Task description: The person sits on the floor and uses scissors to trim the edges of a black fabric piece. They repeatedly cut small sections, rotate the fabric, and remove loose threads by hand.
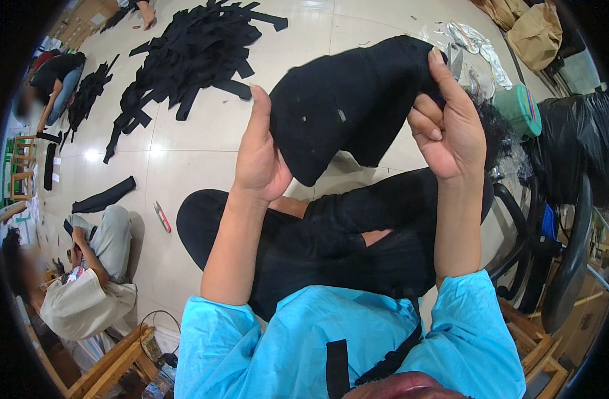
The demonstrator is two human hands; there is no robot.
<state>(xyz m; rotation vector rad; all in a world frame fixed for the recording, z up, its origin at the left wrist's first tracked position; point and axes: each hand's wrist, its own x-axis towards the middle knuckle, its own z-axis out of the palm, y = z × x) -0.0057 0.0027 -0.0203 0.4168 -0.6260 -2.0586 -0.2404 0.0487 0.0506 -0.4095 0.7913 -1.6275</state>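
Up in the air, above the crossed black-trousered legs, hangs a broad, curved piece of black cloth with small pale marks, stretched between two bare hands! The right hand has its far upper corner, thumb and forefinger pinching the edge, other fingers curled in. Over at the near edge, the left hand stands thumb-up against the cloth; its fingers are hidden behind, so how tightly they grasp, I cannot tell. Beyond, a heap of flat black fabric strips sprawls across the glossy pale tiled floor; red-handled snips lie near the left knee.
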